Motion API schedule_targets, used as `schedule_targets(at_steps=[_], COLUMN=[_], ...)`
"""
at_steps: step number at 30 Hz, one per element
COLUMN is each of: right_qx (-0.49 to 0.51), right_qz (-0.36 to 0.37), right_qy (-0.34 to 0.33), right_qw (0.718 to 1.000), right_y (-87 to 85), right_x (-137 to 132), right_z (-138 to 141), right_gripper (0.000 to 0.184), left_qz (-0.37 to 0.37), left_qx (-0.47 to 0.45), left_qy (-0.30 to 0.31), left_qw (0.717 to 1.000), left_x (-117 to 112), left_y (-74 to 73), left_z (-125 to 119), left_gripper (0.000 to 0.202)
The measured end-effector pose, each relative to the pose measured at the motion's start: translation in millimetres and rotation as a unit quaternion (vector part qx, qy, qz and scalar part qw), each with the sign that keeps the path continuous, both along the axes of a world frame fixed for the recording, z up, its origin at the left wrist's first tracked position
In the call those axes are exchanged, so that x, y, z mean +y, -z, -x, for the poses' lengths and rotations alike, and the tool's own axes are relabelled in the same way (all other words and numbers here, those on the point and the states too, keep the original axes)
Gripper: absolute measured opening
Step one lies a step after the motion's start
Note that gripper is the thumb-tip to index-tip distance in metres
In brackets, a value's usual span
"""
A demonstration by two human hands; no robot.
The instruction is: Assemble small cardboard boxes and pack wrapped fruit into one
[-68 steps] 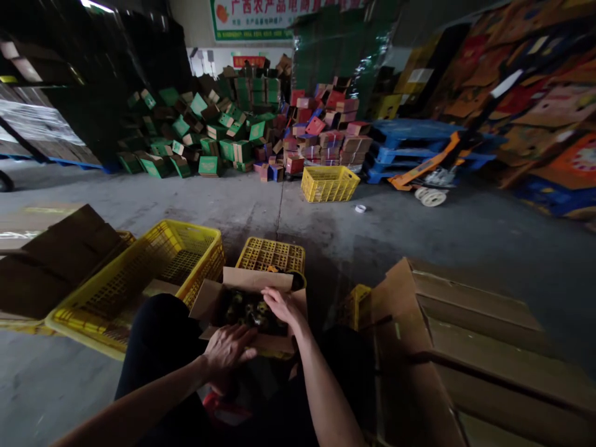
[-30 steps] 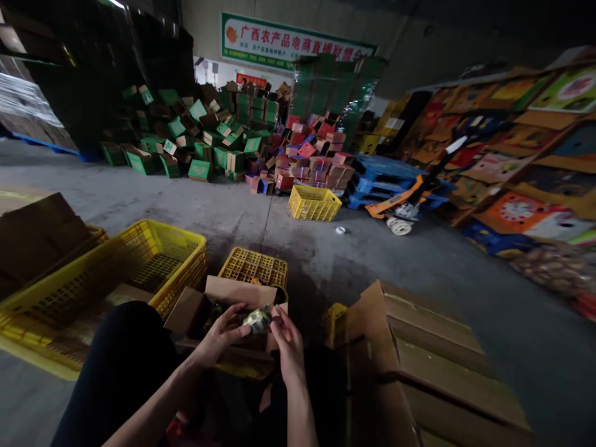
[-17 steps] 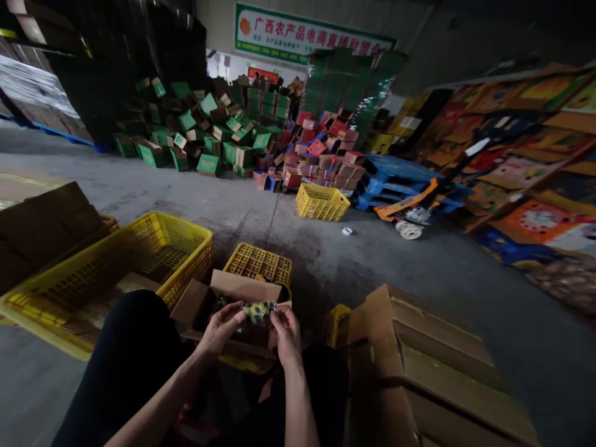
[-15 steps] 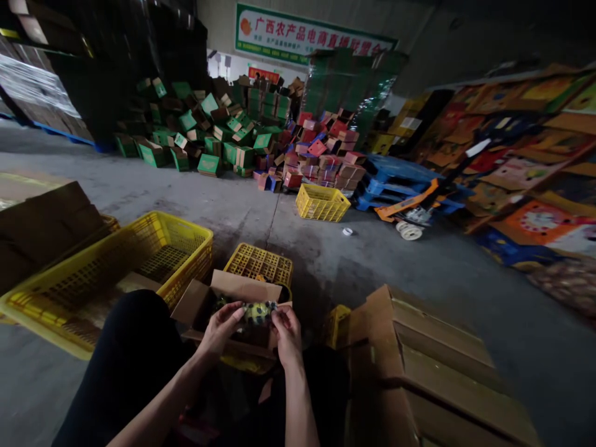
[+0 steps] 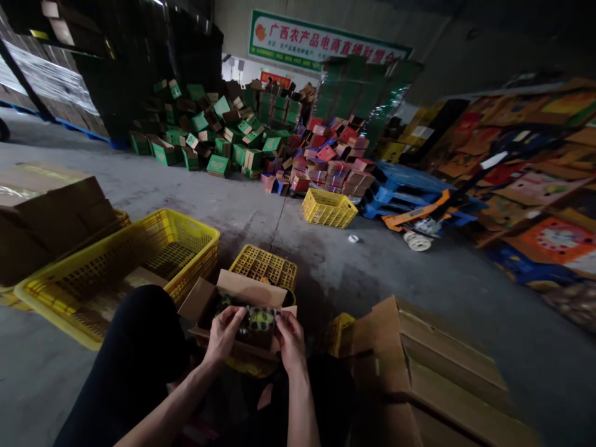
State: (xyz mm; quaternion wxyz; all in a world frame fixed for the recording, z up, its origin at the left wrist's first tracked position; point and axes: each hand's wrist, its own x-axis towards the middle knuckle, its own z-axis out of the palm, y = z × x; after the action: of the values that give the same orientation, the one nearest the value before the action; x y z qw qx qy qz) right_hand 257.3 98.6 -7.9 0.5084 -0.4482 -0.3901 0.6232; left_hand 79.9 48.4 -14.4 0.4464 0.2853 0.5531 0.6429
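You are holding a shiny packet [image 5: 261,319] level over the open carton [image 5: 246,285], with your left hand [image 5: 226,335] pinching one end between thumb and fingers and your right hand [image 5: 291,340] pinching the other. Your left knee [image 5: 151,310] is rising between the carton and a long yellow crate [image 5: 200,251], partly hiding that crate's near side. On your right, a stack of brown cartons [image 5: 456,385] is crowding your other leg, and a gridded yellow crate [image 5: 265,264] is sitting just beyond the carton's far flap. Farther out, another yellow crate [image 5: 329,209] is standing on the floor [image 5: 419,279] near a small white ring [image 5: 353,238]. An orange pallet truck [image 5: 414,214] is resting beside blue pallets [image 5: 400,180], while heaps of green boxes [image 5: 218,164] and red boxes [image 5: 321,152] are spreading along the back.

Above them, a wall sign [image 5: 321,40] is showing 广西农产品电商直播联盟 in red characters next to an orange fruit, its smaller lines looking too blurred to read. A red banner [image 5: 275,79] is hanging below, its writing too small to make out.

The packet is glinting like clear film and showing rounded yellow-green and dark patches; you cannot tell whether these are belonging to the film or the contents. The crates are displaying slotted plastic walls, and the carton's plain cardboard flaps are leaning outward.
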Motion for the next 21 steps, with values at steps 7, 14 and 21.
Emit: schedule_targets(at_steps=[7, 14, 21], right_qx=[0.049, 0.070, 0.096], right_qz=[0.035, 0.026, 0.017], right_qy=[0.043, 0.034, 0.051], right_qw=[0.997, 0.997, 0.994], right_y=[0.2, 0.1, -3.0], right_x=[-1, 1, 3], right_z=[1, -1, -3], right_gripper=[0.037, 0.035, 0.036], left_qz=[-0.008, 0.011, 0.027], left_qx=[-0.048, -0.096, -0.103], left_qy=[0.007, 0.045, 0.183], left_qw=[0.999, 0.994, 0.977], left_x=[5, 8, 0], left_y=[-4.3, -4.9, -8.2], left_z=[2, 5, 11], left_gripper=[0.051, 0.054, 0.064])
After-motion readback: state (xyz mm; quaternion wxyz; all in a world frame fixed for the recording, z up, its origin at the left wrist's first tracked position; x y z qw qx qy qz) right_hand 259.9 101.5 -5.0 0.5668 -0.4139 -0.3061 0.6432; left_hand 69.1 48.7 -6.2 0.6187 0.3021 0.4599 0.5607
